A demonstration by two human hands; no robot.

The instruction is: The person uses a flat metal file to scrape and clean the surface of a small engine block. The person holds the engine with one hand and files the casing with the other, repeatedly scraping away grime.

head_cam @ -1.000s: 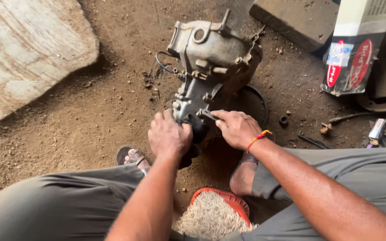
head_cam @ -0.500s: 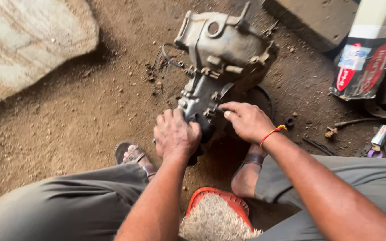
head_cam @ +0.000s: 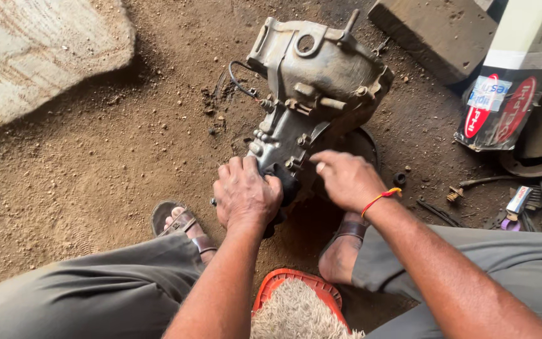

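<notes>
Two hands on grey metal gearbox [head_cam: 312,94], left hand [head_cam: 244,194] gripping its end, right hand [head_cam: 346,179] loosely curled.

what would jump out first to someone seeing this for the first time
The grimy grey metal gearbox housing standing on the dirt floor, upper centre, draws the eye first. Both hands work at its near end: the left hand closed on the lower part, the right hand beside it with a red wrist thread. An orange-rimmed stool sits between the feet.
</notes>
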